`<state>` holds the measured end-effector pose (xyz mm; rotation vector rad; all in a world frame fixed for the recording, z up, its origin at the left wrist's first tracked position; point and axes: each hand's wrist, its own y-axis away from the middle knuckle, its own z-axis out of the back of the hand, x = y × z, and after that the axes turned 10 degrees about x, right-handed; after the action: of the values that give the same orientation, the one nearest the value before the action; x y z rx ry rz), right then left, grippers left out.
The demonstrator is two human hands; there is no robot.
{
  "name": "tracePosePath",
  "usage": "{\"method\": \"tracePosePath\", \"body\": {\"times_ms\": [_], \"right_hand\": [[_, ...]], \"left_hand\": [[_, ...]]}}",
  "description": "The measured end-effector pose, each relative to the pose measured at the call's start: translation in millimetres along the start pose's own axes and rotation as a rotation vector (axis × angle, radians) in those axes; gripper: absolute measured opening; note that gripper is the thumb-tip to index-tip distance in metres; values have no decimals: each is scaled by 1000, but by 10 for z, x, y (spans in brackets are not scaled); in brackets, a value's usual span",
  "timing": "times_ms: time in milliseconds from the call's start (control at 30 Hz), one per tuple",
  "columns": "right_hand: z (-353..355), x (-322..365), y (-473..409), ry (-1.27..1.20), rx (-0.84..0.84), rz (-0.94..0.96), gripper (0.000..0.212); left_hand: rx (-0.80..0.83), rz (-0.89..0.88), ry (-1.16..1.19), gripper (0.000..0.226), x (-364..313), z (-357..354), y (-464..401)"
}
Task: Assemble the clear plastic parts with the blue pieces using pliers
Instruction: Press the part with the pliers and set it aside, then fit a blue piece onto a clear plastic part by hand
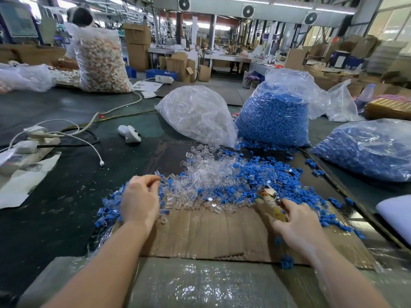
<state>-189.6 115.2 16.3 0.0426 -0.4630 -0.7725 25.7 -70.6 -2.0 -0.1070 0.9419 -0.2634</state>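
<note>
Bags of clear parts [198, 114] and blue pieces [273, 116] crowd behind my loosely curled left hand [140, 196], while my right hand [295, 221] grips the pliers [270, 200].

I am working at a dark green table [66, 196]. A flat cardboard sheet [200, 236] is lying on it, carrying mixed clear plastic parts [206, 172] and blue pieces [266, 172]. Three plastic bags are standing behind.

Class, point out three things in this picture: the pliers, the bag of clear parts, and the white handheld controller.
pliers [270, 202], head view, on the taped handles.
bag of clear parts [198, 115], head view, on its bulging side.
white handheld controller [130, 133], head view, on its body.
</note>
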Motion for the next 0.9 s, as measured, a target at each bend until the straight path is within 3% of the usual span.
{"method": "tracePosePath", "body": {"times_ms": [133, 233, 367, 500, 733, 900], "right_hand": [[-46, -76, -45, 131, -24, -42, 52], [-103, -115, -58, 210, -37, -70, 68], [-149, -158, -55, 236, -75, -69, 70], [-140, -143, -56, 248, -69, -81, 70], [-214, 88, -114, 265, -234, 142, 47], [-333, 216, -256, 312, -211, 176, 44]], "left_hand": [[-21, 29, -337, 20, 301, 148, -111], [-21, 39, -435, 20, 308, 131, -97], [2, -73, -263, 19, 136, -29, 18], [199, -267, -74, 16, -90, -318, 251], [365, -446, -132, 35, -271, -709, 511], [393, -468, -156, 33, -211, -756, 558]]}}
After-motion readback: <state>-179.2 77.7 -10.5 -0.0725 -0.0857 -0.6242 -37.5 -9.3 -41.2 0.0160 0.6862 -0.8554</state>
